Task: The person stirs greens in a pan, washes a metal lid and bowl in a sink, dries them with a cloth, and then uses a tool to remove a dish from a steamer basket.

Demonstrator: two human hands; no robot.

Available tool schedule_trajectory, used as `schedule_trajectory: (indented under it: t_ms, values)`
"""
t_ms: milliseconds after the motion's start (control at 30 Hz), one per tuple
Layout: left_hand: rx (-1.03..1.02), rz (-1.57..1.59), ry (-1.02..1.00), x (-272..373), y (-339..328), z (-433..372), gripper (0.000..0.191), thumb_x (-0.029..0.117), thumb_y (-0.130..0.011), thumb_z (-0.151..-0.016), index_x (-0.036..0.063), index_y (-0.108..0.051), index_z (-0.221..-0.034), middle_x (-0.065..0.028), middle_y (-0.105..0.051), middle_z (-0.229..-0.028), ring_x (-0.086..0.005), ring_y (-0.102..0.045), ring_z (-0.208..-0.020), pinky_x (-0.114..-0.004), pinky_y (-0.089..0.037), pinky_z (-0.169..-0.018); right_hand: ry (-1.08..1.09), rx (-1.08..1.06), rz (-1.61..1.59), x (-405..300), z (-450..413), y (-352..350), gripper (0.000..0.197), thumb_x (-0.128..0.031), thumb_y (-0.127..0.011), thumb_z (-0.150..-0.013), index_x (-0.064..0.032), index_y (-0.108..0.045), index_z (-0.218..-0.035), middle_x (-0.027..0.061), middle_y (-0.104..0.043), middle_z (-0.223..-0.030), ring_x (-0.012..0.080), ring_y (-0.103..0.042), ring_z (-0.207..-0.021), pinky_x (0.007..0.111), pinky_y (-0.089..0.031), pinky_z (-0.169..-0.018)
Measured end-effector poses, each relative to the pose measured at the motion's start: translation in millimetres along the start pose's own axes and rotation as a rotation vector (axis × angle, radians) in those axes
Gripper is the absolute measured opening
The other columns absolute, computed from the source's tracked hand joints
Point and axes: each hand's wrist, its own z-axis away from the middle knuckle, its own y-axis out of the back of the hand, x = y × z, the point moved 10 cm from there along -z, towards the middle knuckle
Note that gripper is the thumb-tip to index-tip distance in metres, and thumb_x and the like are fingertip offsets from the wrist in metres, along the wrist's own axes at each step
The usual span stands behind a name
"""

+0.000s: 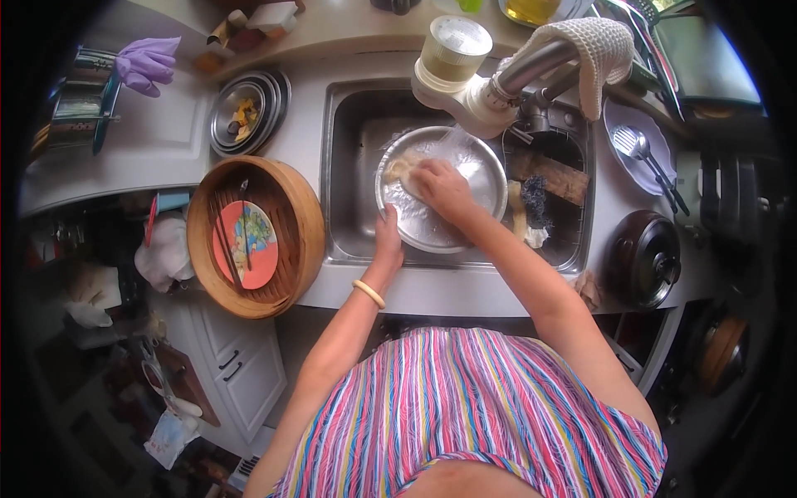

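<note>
A round stainless steel basin [482,215] sits in the metal sink [348,205] under the faucet [485,103], with water running into it. With its thumb over the rim, my left hand [390,238] grips the basin's near left side. My right hand [441,190] presses a pale, yellowish scrubbing cloth or loofah [405,171] against the inside of the basin, at its left. The underside of that hand and part of the cloth are hidden.
Left of the sink stands a bamboo steamer [299,249] holding a plate [264,264] and chopsticks. Behind it are nested steel bowls [274,93] with food scraps. A rack at the sink's right holds a dark scouring pad [535,199]. A lidded dark pot [641,258] stands farther right.
</note>
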Motion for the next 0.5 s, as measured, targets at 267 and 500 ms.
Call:
schedule_trajectory:
  t_ms: [267,500]
  values:
    - [-0.066,-0.011,0.016,22,-39,1,0.055,0.043,-0.041,-0.095,0.0028,-0.033,-0.132,-0.0102,-0.044,-0.127,-0.0206,-0.045,-0.116,-0.035,-0.039,-0.096,-0.135,0.186,-0.091,7,-28,-12,0.022,-0.007,-0.057,-0.075,-0.0032,-0.061,-0.097,0.0169,-0.055,-0.113,0.0362,-0.053,-0.099,0.042,-0.044,-0.086]
    - [0.091,0.064,-0.203,48,-4,-28,0.04,0.029,-0.047,-0.095,0.0025,-0.04,-0.125,-0.0092,-0.054,-0.113,-0.0189,-0.054,-0.099,-0.033,-0.043,-0.088,-0.046,-0.319,-0.237,-12,32,-23,0.014,-0.009,-0.058,-0.076,-0.0072,-0.059,-0.09,0.0106,-0.057,-0.106,0.0329,-0.053,-0.096,0.039,-0.044,-0.083]
